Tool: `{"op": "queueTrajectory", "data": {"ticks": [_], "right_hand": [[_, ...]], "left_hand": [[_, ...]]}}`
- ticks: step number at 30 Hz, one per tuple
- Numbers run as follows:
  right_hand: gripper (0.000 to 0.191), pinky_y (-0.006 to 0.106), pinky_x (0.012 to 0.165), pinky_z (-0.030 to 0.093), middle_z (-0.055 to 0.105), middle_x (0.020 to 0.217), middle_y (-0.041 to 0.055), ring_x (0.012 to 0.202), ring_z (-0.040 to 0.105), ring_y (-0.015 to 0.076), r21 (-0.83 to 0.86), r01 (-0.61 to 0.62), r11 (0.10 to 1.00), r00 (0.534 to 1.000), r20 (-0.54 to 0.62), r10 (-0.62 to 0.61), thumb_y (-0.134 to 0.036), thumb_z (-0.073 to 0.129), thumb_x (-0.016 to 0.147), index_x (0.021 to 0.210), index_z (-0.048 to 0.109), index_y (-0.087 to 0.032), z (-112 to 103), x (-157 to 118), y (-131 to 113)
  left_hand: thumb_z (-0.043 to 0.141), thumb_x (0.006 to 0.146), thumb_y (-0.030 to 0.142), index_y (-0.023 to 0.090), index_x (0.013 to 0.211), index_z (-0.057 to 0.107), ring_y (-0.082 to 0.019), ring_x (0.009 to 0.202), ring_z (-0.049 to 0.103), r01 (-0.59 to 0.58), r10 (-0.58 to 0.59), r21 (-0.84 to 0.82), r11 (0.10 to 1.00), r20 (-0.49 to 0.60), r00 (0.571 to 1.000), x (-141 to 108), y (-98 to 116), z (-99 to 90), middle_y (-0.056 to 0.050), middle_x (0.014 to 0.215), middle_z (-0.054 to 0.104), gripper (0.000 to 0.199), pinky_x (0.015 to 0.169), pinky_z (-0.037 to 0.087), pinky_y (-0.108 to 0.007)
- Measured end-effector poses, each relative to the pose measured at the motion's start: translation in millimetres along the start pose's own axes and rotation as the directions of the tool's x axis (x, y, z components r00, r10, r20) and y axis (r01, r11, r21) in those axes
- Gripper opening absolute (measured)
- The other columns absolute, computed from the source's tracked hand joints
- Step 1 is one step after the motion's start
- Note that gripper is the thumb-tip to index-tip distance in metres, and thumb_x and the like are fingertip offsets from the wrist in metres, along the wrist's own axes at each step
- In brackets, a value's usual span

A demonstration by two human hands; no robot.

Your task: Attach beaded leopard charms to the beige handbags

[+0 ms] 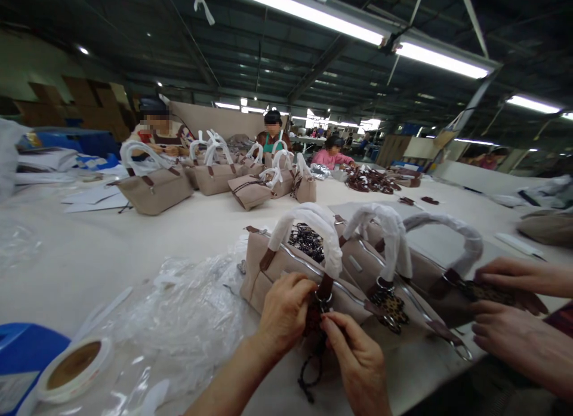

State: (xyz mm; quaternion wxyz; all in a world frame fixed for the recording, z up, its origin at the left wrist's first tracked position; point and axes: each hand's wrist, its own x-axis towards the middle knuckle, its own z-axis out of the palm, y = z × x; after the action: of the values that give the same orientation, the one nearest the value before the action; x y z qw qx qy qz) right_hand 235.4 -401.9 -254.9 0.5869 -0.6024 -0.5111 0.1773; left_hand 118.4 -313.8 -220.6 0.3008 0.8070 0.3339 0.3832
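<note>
Just below the ring of a beige handbag (268,261), my left hand (286,305) has its fingers closed on a dark cord charm. My right hand (356,356) pinches the same charm from the other side, thumb against forefinger. A loop of the black cord (308,374) hangs down between both hands. White wrapping (308,216) covers the bag's handle, and dark beaded cords (307,242) lie at its open top. Another beige bag with a leopard-print charm (389,305) stands to the right.
A co-worker's hands (514,338) touch a third bag at the right. Clear plastic (188,308) and a tape roll (74,368) lie at left. More wrapped-handle bags (156,189) stand farther back, with seated people behind and a brown strap pile (371,180).
</note>
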Motion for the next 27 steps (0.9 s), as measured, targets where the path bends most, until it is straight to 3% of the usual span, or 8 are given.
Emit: {"op": "queueTrajectory", "data": {"ticks": [2, 5, 10, 16, 22, 27], "right_hand": [[0.017, 0.017, 0.052, 0.049, 0.064, 0.066, 0.0003, 0.057, 0.058, 0.0118, -0.006, -0.010, 1.000, 1.000, 0.019, 0.010, -0.032, 0.059, 0.079, 0.080, 0.068, -0.018, -1, -2, 2], [0.018, 0.018, 0.056, 0.050, 0.064, 0.067, 0.0009, 0.060, 0.059, 0.0127, -0.010, 0.002, 1.000, 0.999, 0.047, -0.001, -0.032, 0.057, 0.080, 0.080, 0.067, -0.017, 0, -4, 4], [0.018, 0.017, 0.061, 0.050, 0.064, 0.070, 0.0006, 0.064, 0.060, 0.0121, -0.033, 0.021, 0.999, 1.000, -0.007, -0.021, -0.032, 0.056, 0.081, 0.081, 0.067, -0.018, 3, -4, 0], [0.024, 0.021, 0.057, 0.048, 0.067, 0.069, 0.0033, 0.060, 0.061, 0.0149, -0.169, -0.025, 0.985, 0.996, -0.084, 0.011, -0.037, 0.054, 0.080, 0.079, 0.068, -0.017, 3, 4, -7], [0.029, 0.024, 0.052, 0.045, 0.065, 0.061, 0.0027, 0.052, 0.058, 0.0159, -0.248, -0.136, 0.959, 0.989, -0.094, 0.115, -0.041, 0.050, 0.077, 0.072, 0.068, -0.019, 3, 18, -20], [0.030, 0.025, 0.049, 0.043, 0.062, 0.055, 0.0006, 0.049, 0.056, 0.0162, -0.235, -0.241, 0.942, 0.970, -0.082, 0.228, -0.044, 0.050, 0.074, 0.068, 0.067, -0.019, 4, 23, -26]], "left_hand": [[0.044, 0.078, 0.010, 0.019, 0.086, 0.063, -0.024, 0.093, 0.054, -0.208, 0.202, 0.224, 0.952, 0.051, 0.978, 6, -6, 1.3, -0.007, 0.097, 0.066, 0.022, 0.079, 0.034, -0.038], [0.047, 0.078, 0.006, 0.018, 0.084, 0.060, -0.020, 0.091, 0.057, -0.325, 0.301, 0.294, 0.899, 0.124, 0.945, 14, -12, 3.4, -0.003, 0.094, 0.068, 0.019, 0.079, 0.032, -0.036], [0.051, 0.082, 0.012, 0.018, 0.081, 0.060, -0.018, 0.083, 0.058, -0.343, 0.316, 0.312, 0.886, 0.134, 0.939, 20, -16, 7.1, -0.002, 0.085, 0.069, 0.011, 0.073, 0.032, -0.034], [0.051, 0.080, 0.012, 0.017, 0.076, 0.060, -0.017, 0.078, 0.056, -0.417, 0.388, 0.302, 0.857, 0.155, 0.909, 25, -18, 11.3, -0.005, 0.084, 0.066, 0.011, 0.069, 0.037, -0.030], [0.042, 0.085, 0.013, 0.015, 0.074, 0.057, -0.015, 0.067, 0.054, -0.449, 0.438, 0.259, 0.855, 0.103, 0.893, 28, -18, 11.1, -0.004, 0.070, 0.060, 0.018, 0.061, 0.041, -0.024], [0.041, 0.085, 0.013, 0.015, 0.075, 0.057, -0.015, 0.068, 0.053, -0.464, 0.454, 0.235, 0.854, 0.098, 0.886, 24, -15, 9.5, -0.004, 0.072, 0.060, 0.019, 0.061, 0.043, -0.024]]}}
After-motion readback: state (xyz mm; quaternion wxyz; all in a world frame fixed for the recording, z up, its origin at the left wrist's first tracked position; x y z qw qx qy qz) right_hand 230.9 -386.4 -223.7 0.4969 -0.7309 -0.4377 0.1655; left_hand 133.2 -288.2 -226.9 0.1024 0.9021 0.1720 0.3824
